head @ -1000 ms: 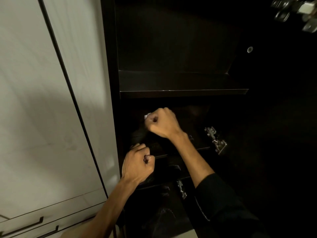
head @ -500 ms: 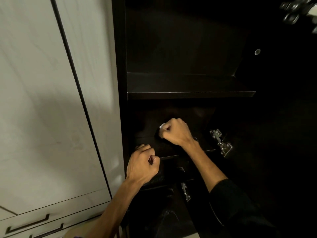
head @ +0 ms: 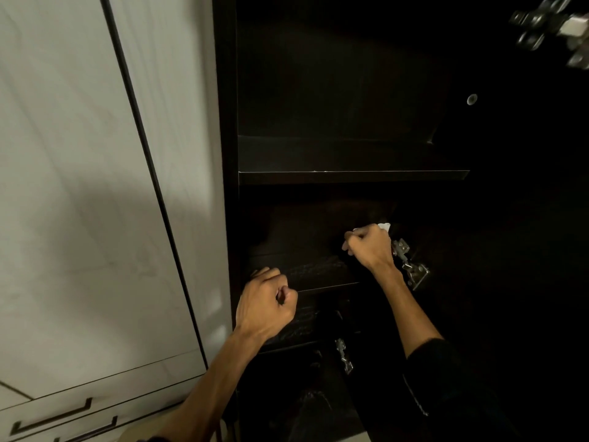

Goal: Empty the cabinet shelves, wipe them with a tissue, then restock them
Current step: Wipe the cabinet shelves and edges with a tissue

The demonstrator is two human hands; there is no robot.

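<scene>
While the left hand (head: 266, 306) is curled in a fist at the near shelf edge (head: 322, 287), nothing visibly held, the tissue (head: 384, 226) is gripped in the closed right hand (head: 369, 247), farther in, by the rt wall hinge (head: 409, 264). Unwiped shelf run lies leftward of it; upper shelf (head: 350, 177) beyond looks bare.

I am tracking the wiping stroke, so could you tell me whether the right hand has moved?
Yes: the right hand with the tissue moved right along the shelf, reaching the hinge.
</scene>
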